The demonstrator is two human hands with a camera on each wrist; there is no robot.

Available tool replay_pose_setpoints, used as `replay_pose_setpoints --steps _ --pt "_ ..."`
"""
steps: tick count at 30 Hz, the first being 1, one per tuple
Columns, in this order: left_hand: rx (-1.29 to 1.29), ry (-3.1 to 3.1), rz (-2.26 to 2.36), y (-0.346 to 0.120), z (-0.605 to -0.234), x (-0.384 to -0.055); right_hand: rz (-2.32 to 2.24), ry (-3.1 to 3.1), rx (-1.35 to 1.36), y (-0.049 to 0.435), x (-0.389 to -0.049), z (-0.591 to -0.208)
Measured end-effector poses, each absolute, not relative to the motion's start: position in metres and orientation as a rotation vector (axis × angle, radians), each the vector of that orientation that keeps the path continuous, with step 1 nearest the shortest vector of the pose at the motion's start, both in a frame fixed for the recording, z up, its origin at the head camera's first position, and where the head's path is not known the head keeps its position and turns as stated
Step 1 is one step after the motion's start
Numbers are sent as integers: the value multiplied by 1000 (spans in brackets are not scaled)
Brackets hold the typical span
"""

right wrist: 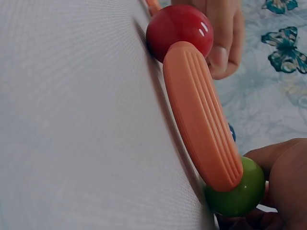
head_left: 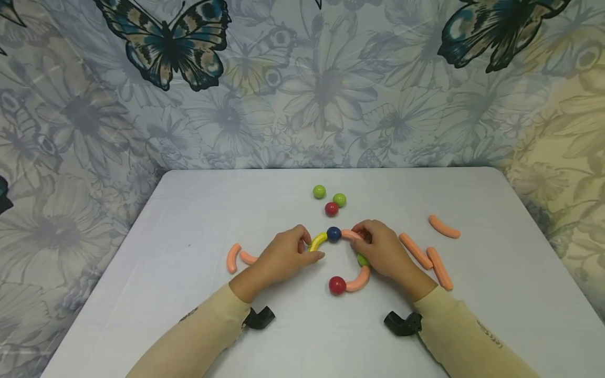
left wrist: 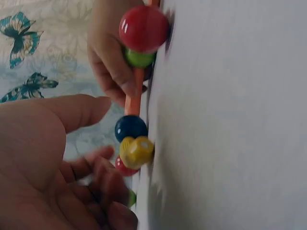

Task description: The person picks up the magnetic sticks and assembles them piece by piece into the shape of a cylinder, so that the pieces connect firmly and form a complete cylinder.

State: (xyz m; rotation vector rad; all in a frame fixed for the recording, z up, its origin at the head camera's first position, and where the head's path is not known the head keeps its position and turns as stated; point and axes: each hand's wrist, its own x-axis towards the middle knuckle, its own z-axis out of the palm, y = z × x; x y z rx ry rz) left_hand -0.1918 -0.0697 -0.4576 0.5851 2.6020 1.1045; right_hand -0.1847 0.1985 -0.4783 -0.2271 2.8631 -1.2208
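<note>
A curved chain of toy sticks and balls lies mid-table. My left hand (head_left: 289, 252) is beside its yellow curved stick (head_left: 318, 241); in the left wrist view the thumb and fingers stand apart, with a gap to the stick. The yellow stick meets a dark blue ball (head_left: 334, 234). From that ball runs an orange curved stick (head_left: 348, 234), which my right hand (head_left: 383, 249) grips, hiding its far end. Below those fingers shows a green ball (head_left: 362, 260), joined to a second orange curved stick (right wrist: 204, 120) that ends at a red ball (head_left: 337, 285).
Two loose green balls, one of them (head_left: 319, 191), and a red ball (head_left: 332, 209) lie behind the chain. Several orange sticks, one straight (head_left: 440, 268), lie to the right. Curved orange sticks (head_left: 233, 258) are at the left, one partly behind my left hand. Patterned fabric hangs behind the white table (head_left: 198, 210).
</note>
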Motion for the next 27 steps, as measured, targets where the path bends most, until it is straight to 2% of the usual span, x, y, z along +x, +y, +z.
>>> replay_pose_setpoints --steps 6,9,18,27 --pt "1076 2407 1022 -59 -458 -177 -1197 2885 -226 198 -185 -476" --pt "1209 2341 941 -55 -460 -173 -1120 2900 -171 199 -184 -472" --pt "1135 2353 817 -73 -451 -182 -908 2770 -48 204 -179 -452" --pt "1139 2391 788 -85 -443 -193 -951 2865 -274 198 -184 -464"
